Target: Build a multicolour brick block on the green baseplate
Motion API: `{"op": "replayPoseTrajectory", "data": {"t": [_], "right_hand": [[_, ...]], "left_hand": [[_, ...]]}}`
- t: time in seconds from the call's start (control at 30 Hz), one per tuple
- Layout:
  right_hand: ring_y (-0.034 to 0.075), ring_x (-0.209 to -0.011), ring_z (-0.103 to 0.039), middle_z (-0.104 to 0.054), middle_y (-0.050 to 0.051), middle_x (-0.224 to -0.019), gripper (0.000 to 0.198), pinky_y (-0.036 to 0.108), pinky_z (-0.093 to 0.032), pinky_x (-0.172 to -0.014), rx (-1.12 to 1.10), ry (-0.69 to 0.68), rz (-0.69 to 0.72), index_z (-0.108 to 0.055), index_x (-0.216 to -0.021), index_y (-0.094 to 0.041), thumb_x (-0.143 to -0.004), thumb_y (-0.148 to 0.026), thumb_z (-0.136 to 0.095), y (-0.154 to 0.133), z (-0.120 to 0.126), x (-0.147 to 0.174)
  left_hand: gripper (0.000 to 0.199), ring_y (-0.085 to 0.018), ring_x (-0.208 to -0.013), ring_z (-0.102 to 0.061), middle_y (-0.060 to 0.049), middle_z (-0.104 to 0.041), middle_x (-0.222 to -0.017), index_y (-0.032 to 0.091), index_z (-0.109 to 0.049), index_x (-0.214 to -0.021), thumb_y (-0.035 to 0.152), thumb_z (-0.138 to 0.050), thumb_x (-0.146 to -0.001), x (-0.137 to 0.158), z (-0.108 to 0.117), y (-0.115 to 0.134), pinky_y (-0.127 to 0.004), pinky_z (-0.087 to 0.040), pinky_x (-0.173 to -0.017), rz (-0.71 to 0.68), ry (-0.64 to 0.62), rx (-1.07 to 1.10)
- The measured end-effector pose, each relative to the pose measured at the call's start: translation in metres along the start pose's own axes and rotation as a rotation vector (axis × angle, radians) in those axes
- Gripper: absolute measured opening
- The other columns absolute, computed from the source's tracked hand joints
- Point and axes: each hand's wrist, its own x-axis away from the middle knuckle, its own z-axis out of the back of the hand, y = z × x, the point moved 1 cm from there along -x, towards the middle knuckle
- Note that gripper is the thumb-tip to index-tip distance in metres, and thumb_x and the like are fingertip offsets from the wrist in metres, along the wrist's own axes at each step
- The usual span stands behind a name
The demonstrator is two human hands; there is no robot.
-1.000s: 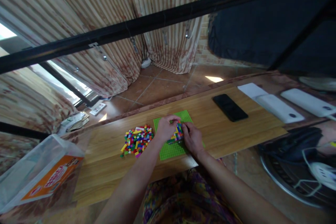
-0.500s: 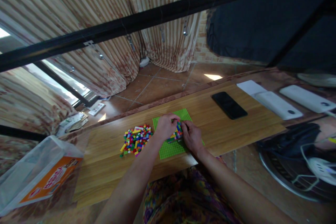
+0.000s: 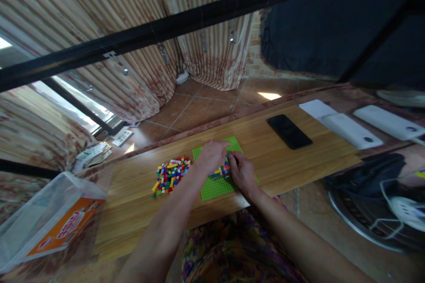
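Note:
A small build of multicoloured toy bricks (image 3: 222, 171) stands on a green studded baseplate (image 3: 212, 191). My left hand (image 3: 214, 154) is over the top of the build, one finger reaching to the right and the others bent down. Its fingertips are partly hidden, and I cannot make out what is in them. At the build's right side, my right hand (image 3: 245, 171) has its fingers curled and its thumb and forefinger against the bricks. To the left, a loose pile of small coloured bricks (image 3: 170, 176) lies partly behind my left forearm.
The wooden board (image 3: 133, 212) carries a black phone (image 3: 289, 131) on its right part. White devices (image 3: 353, 131) lie past its right end. A clear plastic tub with an orange label (image 3: 66, 225) stands at the left. A dark metal bar (image 3: 186, 22) crosses before the curtains.
My left hand has shifted slightly and turned over the build, covering more of it, with one finger now stretched right. My right hand stays at the build's side.

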Motion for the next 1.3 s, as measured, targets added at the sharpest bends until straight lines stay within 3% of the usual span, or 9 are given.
{"op": "replayPoseTrajectory", "data": {"t": [0.1,0.33,0.5,0.87,1.3], "right_hand": [[0.021,-0.077,-0.062,-0.069,0.009,-0.085,0.036,0.032,-0.045,-0.072,0.01,-0.009,-0.004,-0.067,-0.089,-0.017,-0.096,-0.036,-0.038,-0.001,0.0,0.0],[0.021,-0.076,-0.061,-0.068,0.008,-0.083,0.035,0.031,-0.045,-0.071,0.009,-0.004,-0.004,-0.067,-0.087,-0.018,-0.095,-0.038,-0.039,0.001,0.001,-0.001],[0.02,-0.076,-0.061,-0.067,0.008,-0.082,0.034,0.031,-0.044,-0.072,-0.002,-0.01,0.002,-0.066,-0.085,-0.018,-0.096,-0.037,-0.039,-0.001,0.002,-0.001],[0.02,-0.076,-0.06,-0.067,0.007,-0.081,0.034,0.03,-0.044,-0.071,0.02,-0.013,0.012,-0.065,-0.085,-0.018,-0.096,-0.036,-0.038,-0.001,0.003,-0.001],[0.02,-0.076,-0.06,-0.067,0.007,-0.08,0.035,0.031,-0.044,-0.071,0.038,-0.011,0.018,-0.065,-0.085,-0.019,-0.096,-0.037,-0.038,-0.002,0.003,-0.001]], "left_hand": [[0.039,-0.018,-0.088,-0.069,-0.004,-0.076,-0.095,0.02,-0.066,-0.119,0.012,-0.05,-0.085,0.004,-0.001,-0.006,-0.03,-0.051,-0.09,0.14,0.048,0.171],[0.032,-0.015,-0.077,-0.07,-0.003,-0.077,-0.086,0.018,-0.069,-0.108,0.012,-0.057,-0.079,0.005,-0.02,-0.026,-0.025,-0.055,-0.075,0.369,0.125,0.725],[0.029,-0.014,-0.071,-0.069,-0.003,-0.076,-0.081,0.015,-0.07,-0.101,0.012,-0.065,-0.073,0.002,-0.032,-0.033,-0.025,-0.054,-0.071,0.46,0.166,0.913],[0.024,-0.012,-0.068,-0.068,-0.002,-0.074,-0.078,0.015,-0.07,-0.092,0.01,-0.069,-0.069,0.002,-0.031,-0.029,-0.023,-0.052,-0.068,0.496,0.194,0.975],[0.014,-0.011,-0.071,-0.067,-0.001,-0.073,-0.078,0.016,-0.069,-0.085,0.014,-0.064,-0.072,0.005,-0.036,-0.026,-0.022,-0.052,-0.07,0.354,0.254,0.906]]}}
